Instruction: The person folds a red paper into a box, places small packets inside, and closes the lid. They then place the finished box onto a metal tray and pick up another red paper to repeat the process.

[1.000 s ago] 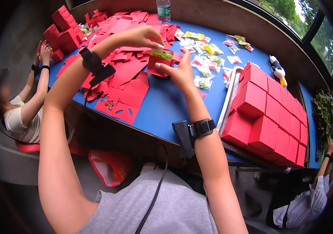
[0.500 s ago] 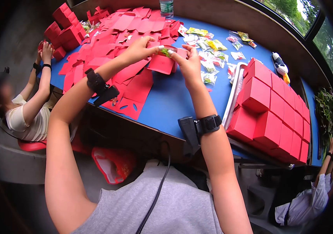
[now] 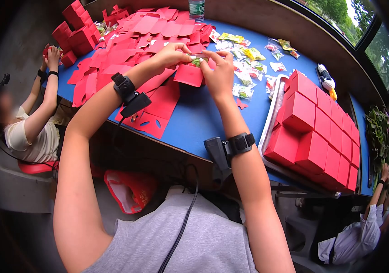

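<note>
A small red paper box [image 3: 188, 76] stands on the blue table with its opening up. Over that opening is a small clear packet with green contents [image 3: 196, 62]. My left hand [image 3: 172, 56] pinches the packet's left side between thumb and fingers. From the right, my right hand [image 3: 219, 73] has its thumb and bent fingers closed on the packet's other side. The packet partly hides the inside of the box.
Flat red card pieces [image 3: 135, 45] cover the table's left side. Several small packets [image 3: 249, 68] lie to the right. Red boxes [image 3: 315, 129] fill a white tray [image 3: 267, 119]. A bottle [image 3: 197, 10] stands behind. One person [image 3: 33, 123] sits left, another [image 3: 353, 236] right.
My right fingers have drawn in from the box's right side and curled at the packet. My left wrist has shifted right and slightly up. The packet is still above the box.
</note>
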`<act>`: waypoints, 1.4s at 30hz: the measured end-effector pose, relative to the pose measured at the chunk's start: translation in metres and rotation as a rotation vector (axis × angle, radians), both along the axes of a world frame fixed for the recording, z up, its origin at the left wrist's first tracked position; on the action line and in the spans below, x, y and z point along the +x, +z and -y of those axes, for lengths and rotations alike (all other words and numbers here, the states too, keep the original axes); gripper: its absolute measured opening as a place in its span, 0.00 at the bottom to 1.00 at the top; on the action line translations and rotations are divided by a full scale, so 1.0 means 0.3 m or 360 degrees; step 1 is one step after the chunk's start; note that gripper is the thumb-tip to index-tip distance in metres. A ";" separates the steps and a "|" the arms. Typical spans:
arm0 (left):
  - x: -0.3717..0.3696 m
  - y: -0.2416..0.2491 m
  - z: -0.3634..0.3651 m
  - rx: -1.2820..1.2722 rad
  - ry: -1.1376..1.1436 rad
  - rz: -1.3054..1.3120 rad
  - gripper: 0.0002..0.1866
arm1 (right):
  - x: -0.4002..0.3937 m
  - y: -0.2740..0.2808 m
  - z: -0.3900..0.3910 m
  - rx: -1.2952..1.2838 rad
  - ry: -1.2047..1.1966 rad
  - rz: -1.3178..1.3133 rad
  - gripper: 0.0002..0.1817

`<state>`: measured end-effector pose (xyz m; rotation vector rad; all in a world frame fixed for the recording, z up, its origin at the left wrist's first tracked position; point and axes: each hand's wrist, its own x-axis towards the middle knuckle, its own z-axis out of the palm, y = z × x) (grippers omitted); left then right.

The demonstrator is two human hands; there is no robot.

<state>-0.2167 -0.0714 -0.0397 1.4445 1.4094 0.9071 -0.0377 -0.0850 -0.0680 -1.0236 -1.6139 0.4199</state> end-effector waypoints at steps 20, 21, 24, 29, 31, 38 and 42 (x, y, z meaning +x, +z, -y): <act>0.048 0.040 0.034 0.1138 -0.0129 -0.1414 0.08 | -0.004 0.052 -0.001 -0.0144 -0.0132 0.0431 0.11; 0.034 0.040 0.036 0.1196 -0.0223 -0.1360 0.09 | -0.009 0.044 0.005 -0.0148 -0.0081 0.0103 0.15; 0.020 0.040 0.049 0.1107 -0.0255 -0.1284 0.11 | -0.005 0.036 0.037 -0.0262 -0.0177 -0.0250 0.25; 0.021 0.063 0.041 0.1061 -0.0091 -0.1127 0.17 | -0.020 0.030 0.056 -0.0456 -0.0122 -0.0566 0.28; 0.033 0.056 0.038 0.1279 -0.0042 -0.1024 0.22 | -0.029 0.021 0.048 -0.0301 -0.0227 -0.0419 0.26; 0.035 0.045 0.084 0.0822 -0.0106 -0.0375 0.18 | -0.028 0.008 0.050 -0.0034 -0.0132 -0.0380 0.23; 0.028 0.050 0.125 0.0846 -0.0226 -0.0424 0.19 | -0.037 0.014 0.049 -0.0134 0.0104 -0.0535 0.23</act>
